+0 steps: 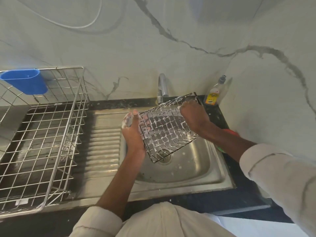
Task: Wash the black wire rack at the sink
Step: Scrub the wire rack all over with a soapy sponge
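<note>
The black wire rack [164, 129], streaked with white soap foam, is held tilted above the steel sink bowl [196, 166]. My left hand [132, 129] supports its left edge, foam on the fingers, which reach behind the wire. My right hand [194, 116] grips the rack's far right corner near the tap [162, 88]. The rack's lower corner hangs over the drain [164, 155]. No water is visibly running.
A large steel dish-drying basket [42, 139] with a blue plastic cup holder [25, 81] stands on the left. The ribbed drainboard [104, 144] lies between it and the bowl. A dish soap bottle [214, 93] stands at the back right. Something red and green [229, 132] shows under my right forearm.
</note>
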Tool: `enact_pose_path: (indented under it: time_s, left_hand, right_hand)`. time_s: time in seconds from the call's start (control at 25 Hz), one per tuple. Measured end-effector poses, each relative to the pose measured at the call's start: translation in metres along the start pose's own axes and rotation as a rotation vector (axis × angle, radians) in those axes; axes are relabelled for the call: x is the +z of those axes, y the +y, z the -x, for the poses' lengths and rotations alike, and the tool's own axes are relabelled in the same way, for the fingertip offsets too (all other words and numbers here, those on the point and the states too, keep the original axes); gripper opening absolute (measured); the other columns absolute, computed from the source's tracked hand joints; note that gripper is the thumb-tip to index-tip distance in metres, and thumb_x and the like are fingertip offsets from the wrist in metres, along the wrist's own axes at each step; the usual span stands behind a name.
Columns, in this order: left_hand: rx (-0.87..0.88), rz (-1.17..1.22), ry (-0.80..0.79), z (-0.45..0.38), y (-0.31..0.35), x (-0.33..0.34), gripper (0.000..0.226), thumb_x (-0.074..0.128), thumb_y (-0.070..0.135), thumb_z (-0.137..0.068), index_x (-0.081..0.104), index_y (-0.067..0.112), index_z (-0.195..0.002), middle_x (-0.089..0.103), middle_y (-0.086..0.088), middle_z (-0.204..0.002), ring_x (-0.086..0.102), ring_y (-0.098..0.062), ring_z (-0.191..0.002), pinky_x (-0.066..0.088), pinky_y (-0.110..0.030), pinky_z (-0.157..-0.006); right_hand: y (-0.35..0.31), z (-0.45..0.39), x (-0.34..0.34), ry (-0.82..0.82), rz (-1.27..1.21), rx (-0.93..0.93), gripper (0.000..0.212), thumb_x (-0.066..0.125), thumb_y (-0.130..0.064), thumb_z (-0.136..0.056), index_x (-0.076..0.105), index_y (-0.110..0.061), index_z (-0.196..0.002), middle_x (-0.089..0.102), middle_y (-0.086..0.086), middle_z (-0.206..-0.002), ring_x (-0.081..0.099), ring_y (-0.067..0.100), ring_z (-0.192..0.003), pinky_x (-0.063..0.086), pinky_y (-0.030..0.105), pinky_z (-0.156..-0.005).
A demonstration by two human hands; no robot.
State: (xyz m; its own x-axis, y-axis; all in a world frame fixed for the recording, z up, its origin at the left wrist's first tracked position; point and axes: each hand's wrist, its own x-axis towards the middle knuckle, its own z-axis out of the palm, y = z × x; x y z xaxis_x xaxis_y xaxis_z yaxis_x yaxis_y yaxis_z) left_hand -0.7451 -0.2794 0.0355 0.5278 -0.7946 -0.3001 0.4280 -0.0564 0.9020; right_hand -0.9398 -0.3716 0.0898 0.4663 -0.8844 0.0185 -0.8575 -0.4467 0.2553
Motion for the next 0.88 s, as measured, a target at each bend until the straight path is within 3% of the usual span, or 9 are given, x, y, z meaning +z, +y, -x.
enact_pose_path:
  time_s: [0.04,0.12,0.2,0.36,0.48,0.6,0.68,0.76,0.88]
  left_hand:
    - [0.021,-0.026,-0.002,0.0,-0.001,-0.001,0.086,0.077,0.062,-0.087,0.05,0.014,-0.152,0.069,0.008,-0.124,0.068,-0.006,-0.115,0.049,-0.045,-0.115]
    - [0.097,-0.073,-0.017,0.005,-0.001,0.0,0.064,0.071,0.038,-0.099,0.049,0.01,-0.152,0.065,0.02,-0.107,0.068,0.017,-0.088,0.054,-0.01,-0.089]
    - [0.109,-0.098,-0.017,0.01,0.0,0.0,0.054,0.069,0.033,-0.101,0.051,0.011,-0.146,0.071,0.021,-0.096,0.066,0.024,-0.081,0.049,-0.001,-0.068]
    - [0.135,-0.038,0.0,0.012,0.011,0.001,0.062,0.072,0.052,-0.083,0.051,0.028,-0.136,0.064,0.016,-0.125,0.064,0.017,-0.096,0.046,-0.018,-0.088]
    - [0.17,-0.021,-0.013,0.015,0.01,0.007,0.064,0.071,0.054,-0.08,0.053,0.027,-0.135,0.062,0.017,-0.126,0.062,0.011,-0.105,0.049,-0.018,-0.091]
    - [0.175,-0.027,-0.016,0.011,0.006,0.017,0.061,0.08,0.06,-0.081,0.059,0.029,-0.13,0.069,0.01,-0.125,0.07,0.0,-0.107,0.056,-0.03,-0.096]
    - [0.185,-0.032,-0.004,0.008,0.003,0.023,0.064,0.083,0.06,-0.081,0.062,0.025,-0.131,0.075,0.008,-0.12,0.075,-0.008,-0.105,0.063,-0.038,-0.092]
    - [0.211,-0.044,-0.005,0.006,0.002,0.03,0.061,0.081,0.048,-0.089,0.061,0.014,-0.136,0.078,0.016,-0.103,0.074,-0.001,-0.09,0.064,-0.034,-0.085]
    - [0.229,-0.052,-0.002,0.005,-0.002,0.045,0.057,0.081,0.038,-0.094,0.058,0.01,-0.138,0.078,0.017,-0.082,0.069,0.001,-0.07,0.061,-0.045,-0.078]
  right_hand:
    - [-0.003,0.004,-0.001,-0.044,-0.035,0.007,0.023,0.069,0.002,-0.084,0.072,-0.008,-0.104,0.069,0.011,-0.108,0.065,0.03,-0.108,0.054,0.037,-0.08]
    - [-0.009,0.011,0.0,-0.127,-0.112,0.068,0.022,0.06,0.006,-0.087,0.071,-0.006,-0.102,0.07,0.013,-0.104,0.069,0.031,-0.102,0.05,0.035,-0.072]
    - [-0.015,0.02,0.005,-0.171,-0.195,0.16,0.023,0.058,0.004,-0.09,0.069,-0.007,-0.108,0.069,0.015,-0.106,0.069,0.032,-0.101,0.051,0.035,-0.074]
    - [-0.037,0.036,0.005,-0.212,-0.26,0.282,0.024,0.065,0.0,-0.092,0.067,-0.008,-0.114,0.071,0.013,-0.106,0.07,0.03,-0.1,0.054,0.034,-0.076]
    - [-0.072,0.035,-0.004,-0.243,-0.384,0.226,0.017,0.069,-0.002,-0.093,0.069,-0.008,-0.108,0.068,0.007,-0.091,0.069,0.026,-0.087,0.052,0.03,-0.068]
    - [-0.098,0.033,-0.01,-0.361,-0.689,0.224,0.012,0.076,-0.008,-0.089,0.075,-0.008,-0.101,0.073,0.003,-0.089,0.069,0.019,-0.078,0.049,0.024,-0.065]
    - [-0.098,0.04,-0.015,-0.375,-0.917,0.195,0.015,0.077,-0.005,-0.086,0.079,-0.008,-0.101,0.077,0.004,-0.094,0.065,0.008,-0.068,0.045,0.016,-0.059]
    - [-0.087,0.053,-0.017,-0.334,-1.041,0.143,0.022,0.075,0.003,-0.083,0.081,-0.008,-0.1,0.078,0.004,-0.092,0.059,0.0,-0.063,0.042,0.013,-0.06]
    - [-0.054,0.069,-0.005,-0.228,-1.019,0.194,0.028,0.073,0.007,-0.082,0.081,-0.011,-0.102,0.078,0.004,-0.107,0.071,0.01,-0.087,0.051,0.019,-0.077]
